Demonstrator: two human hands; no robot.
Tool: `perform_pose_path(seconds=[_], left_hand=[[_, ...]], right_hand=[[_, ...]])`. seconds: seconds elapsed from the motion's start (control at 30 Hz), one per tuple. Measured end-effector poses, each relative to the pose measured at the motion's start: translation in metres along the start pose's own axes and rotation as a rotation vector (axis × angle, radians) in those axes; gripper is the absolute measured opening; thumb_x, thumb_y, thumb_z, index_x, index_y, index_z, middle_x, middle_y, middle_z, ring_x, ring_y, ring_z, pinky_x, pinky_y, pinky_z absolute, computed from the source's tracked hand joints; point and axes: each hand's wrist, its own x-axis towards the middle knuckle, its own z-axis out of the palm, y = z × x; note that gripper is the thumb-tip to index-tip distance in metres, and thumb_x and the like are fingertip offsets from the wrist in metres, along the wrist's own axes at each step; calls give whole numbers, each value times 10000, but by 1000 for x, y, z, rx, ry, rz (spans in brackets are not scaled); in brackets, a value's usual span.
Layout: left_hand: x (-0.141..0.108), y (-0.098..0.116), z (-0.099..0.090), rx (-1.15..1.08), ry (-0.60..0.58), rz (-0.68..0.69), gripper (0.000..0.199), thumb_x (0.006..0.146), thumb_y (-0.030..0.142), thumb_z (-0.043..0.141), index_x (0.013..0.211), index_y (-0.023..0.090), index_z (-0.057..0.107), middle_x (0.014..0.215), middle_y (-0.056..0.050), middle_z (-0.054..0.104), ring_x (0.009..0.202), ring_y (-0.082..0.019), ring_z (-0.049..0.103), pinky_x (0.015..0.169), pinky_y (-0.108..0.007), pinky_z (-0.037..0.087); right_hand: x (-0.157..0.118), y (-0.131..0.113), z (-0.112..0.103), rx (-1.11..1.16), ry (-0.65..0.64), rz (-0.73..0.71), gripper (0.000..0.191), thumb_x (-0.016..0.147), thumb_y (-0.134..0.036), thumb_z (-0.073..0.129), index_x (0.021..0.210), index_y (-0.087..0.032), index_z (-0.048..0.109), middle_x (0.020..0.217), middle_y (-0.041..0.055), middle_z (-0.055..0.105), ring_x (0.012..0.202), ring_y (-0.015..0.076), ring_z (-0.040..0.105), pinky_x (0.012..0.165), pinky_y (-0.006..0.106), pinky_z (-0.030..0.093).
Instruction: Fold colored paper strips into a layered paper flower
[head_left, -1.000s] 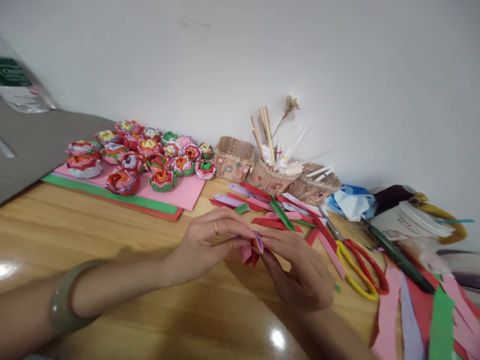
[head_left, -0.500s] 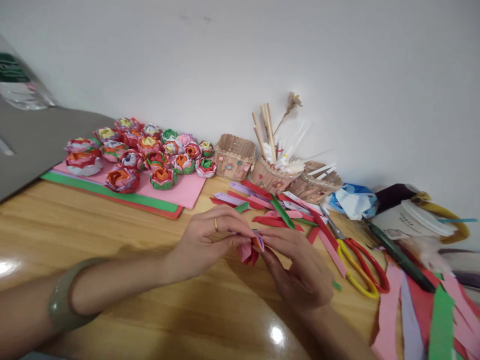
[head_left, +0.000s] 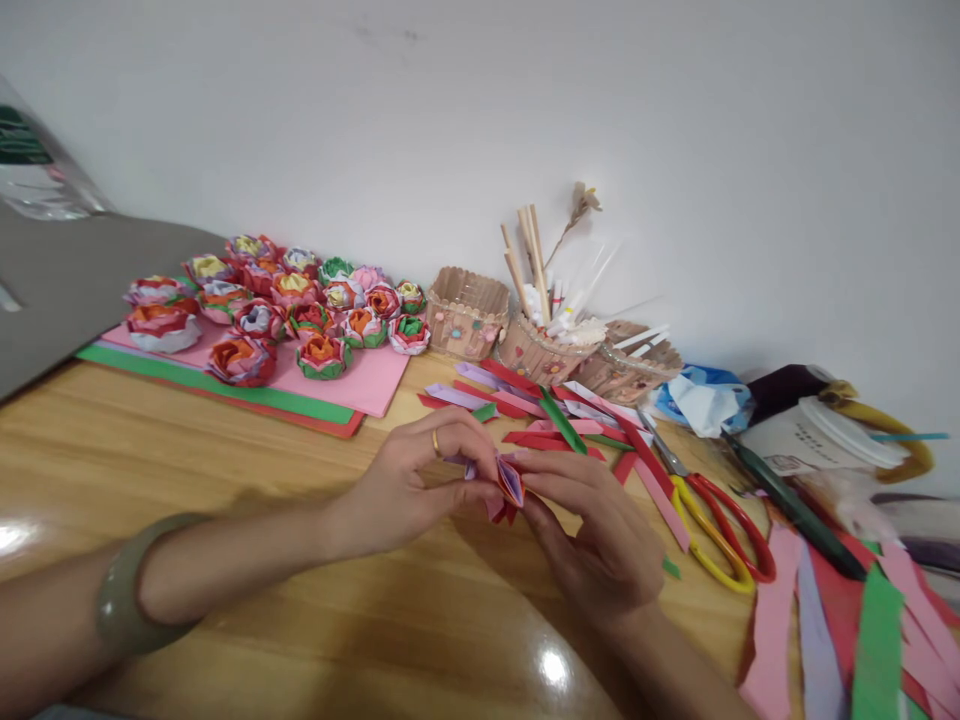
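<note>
Pink, red, lilac and orange paper, folded into a small layered piece [head_left: 511, 482], is held just above the pale wooden desk [head_left: 225, 455], between the person's two hands. The bare left hand [head_left: 409, 490], wearing a plain gold ring [head_left: 436, 443], has its thumb and fingers closed in a pinch on the left side of the layered piece. The bare right hand [head_left: 596, 530] meets it from the other side, fingers stretched nearly straight over the top edge and thumb below, in a light, narrow grip; its exact contact is partly hidden. Between the two grips, one orange-edged fold gapes, showing a lilac inside.

The step in hand looks like fitting or shaping folds within the layers. As I judge it, the next move calls for a steady left pinch and small, gentle pressure from the right fingertips, so that the gaping fold can be adjusted without creasing or slipping loose.

Beyond the hands lie narrow folded paper strips in red, green, pink and lilac [head_left: 564, 422], with scissors with yellow and red handles [head_left: 684, 490] just to their right. Multicoloured layered paper flowers [head_left: 242, 359] sit on stacked coloured sheets [head_left: 379, 392] to the left.
</note>
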Motion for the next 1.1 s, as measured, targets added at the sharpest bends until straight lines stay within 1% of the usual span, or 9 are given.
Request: perform_pose_path(seconds=[0.17,0.23,0.43,0.63,0.7,0.8,0.9,1.0,1.1], left_hand=[[0,0,0,-10,-34,8,81,757,177,660,769,157,582,762,-15,565,711,-112,537,654,-233,455],[1,0,-1,-32,-64,-18,79,762,173,652,766,155,575,758,-6,544,697,-102,522,645,-221,449],[4,4,-6,-184,-196,-263,65,778,172,607,752,151,552,761,1,532,690,-95,515,635,-208,432],[7,5,-5,-239,-253,-508,93,720,205,632,700,139,569,712,9,536,637,-96,505,572,-206,409],[8,2,-3,-278,-227,-595,117,707,231,636,685,133,577,669,14,549,600,-93,504,553,-206,400],[10,-2,-2,-272,-141,-706,147,681,257,652,669,124,591,623,13,569,556,-92,506,526,-208,391],[11,-4,-2,-241,-70,-744,121,644,211,673,672,127,591,627,12,585,551,-94,518,509,-202,400],[12,-4,-3,-234,-52,-740,113,634,177,681,688,131,594,631,16,587,555,-89,527,503,-187,409],[11,-5,-3,-242,-72,-712,103,648,181,673,694,129,597,620,18,584,562,-86,538,525,-187,422]], right_hand=[[2,2,-1,51,16,12,164,741,-69,633,834,-201,610,798,58,693,760,188,649,678,340,534],[4,2,0,115,-11,35,140,747,-71,617,782,-205,594,752,41,664,735,179,626,683,342,517],[4,2,3,371,-103,267,134,776,-124,623,703,-199,540,701,-1,608,680,134,576,638,269,489],[2,-1,5,403,-135,536,146,787,-243,617,681,-191,531,617,-19,573,556,107,535,499,205,450],[4,0,6,460,-142,628,157,777,-277,629,682,-186,543,615,-18,575,549,104,538,489,200,453],[5,5,8,609,-182,768,156,755,-312,656,743,-177,577,648,-6,604,563,109,573,488,203,475],[5,8,10,661,-208,841,179,727,-322,684,747,-167,596,664,7,628,572,116,597,504,215,496],[4,8,10,631,-212,833,165,727,-301,685,707,-159,604,660,12,641,573,118,605,520,221,505],[6,8,9,526,-213,748,110,743,-249,667,702,-160,617,663,12,654,590,119,611,541,219,509]])
